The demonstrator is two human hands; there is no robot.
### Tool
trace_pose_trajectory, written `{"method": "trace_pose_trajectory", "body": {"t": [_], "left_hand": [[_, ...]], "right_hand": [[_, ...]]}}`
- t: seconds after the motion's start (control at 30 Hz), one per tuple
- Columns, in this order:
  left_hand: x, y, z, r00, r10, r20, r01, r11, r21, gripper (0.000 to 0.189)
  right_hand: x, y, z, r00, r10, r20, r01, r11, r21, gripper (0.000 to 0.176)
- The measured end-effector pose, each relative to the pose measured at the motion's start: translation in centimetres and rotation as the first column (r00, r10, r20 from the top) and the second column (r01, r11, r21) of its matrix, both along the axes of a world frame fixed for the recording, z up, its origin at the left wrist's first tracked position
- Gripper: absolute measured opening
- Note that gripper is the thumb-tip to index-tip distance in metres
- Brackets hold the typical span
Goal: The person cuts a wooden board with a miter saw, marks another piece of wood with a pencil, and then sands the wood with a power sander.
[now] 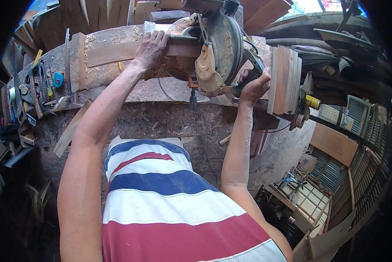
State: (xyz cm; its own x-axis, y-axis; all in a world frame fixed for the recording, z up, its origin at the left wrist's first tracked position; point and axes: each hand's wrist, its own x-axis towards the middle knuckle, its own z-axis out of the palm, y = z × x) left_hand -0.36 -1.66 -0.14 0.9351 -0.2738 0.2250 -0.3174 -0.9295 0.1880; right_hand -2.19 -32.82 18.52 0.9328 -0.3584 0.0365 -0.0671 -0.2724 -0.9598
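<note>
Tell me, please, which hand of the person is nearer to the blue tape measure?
Left. The left hand is on a board, right of the tape measure; the right hand is farther right, gripping the saw handle.

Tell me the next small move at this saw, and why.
I'd probably slide the left hand slightly farther left along the wooden board: it rests near the saw, the board offers more length on that side, and the right hand already grips the saw's handle. Whether the blade is spinning can't be told.
</note>
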Motion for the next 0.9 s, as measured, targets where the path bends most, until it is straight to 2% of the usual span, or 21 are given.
{"method": "trace_pose_trajectory", "body": {"t": [0.17, 0.27, 0.37, 0.57, 0.77, 0.9], "left_hand": [[-0.1, -0.1, 0.0, 1.0, 0.01, 0.006, -0.01, 1.0, 0.008, 0.1], [0.2, 0.1, -1.1, 0.999, 0.012, 0.039, -0.018, 0.989, 0.15, 0.1], [0.0, 0.1, -0.6, 1.0, 0.0, -0.003, 0.0, 1.0, 0.006, 0.1], [0.0, 0.1, -0.2, 0.999, -0.009, 0.043, 0.01, 1.0, -0.02, 0.104], [0.0, -0.1, 0.0, 1.0, 0.004, -0.004, -0.004, 1.0, -0.01, 0.103], [0.2, 0.1, -0.3, 1.0, -0.006, 0.014, 0.006, 1.0, -0.025, 0.102]], "right_hand": [[0.4, -0.2, 0.1, 1.0, 0.001, -0.011, 0.0, 1.0, 0.025, 0.07], [1.6, 0.6, 2.7, 0.997, 0.012, -0.072, -0.011, 1.0, 0.012, 0.07], [1.8, 0.0, 2.5, 0.998, 0.0, -0.069, -0.002, 1.0, -0.025, 0.07], [0.2, 0.1, 0.2, 1.0, -0.018, -0.013, 0.018, 0.999, 0.046, 0.067], [-0.1, -0.4, -0.7, 1.0, -0.011, -0.004, 0.011, 0.997, 0.076, 0.066], [-0.2, -0.4, -0.9, 1.0, -0.014, 0.003, 0.014, 0.999, 0.052, 0.066]]}}
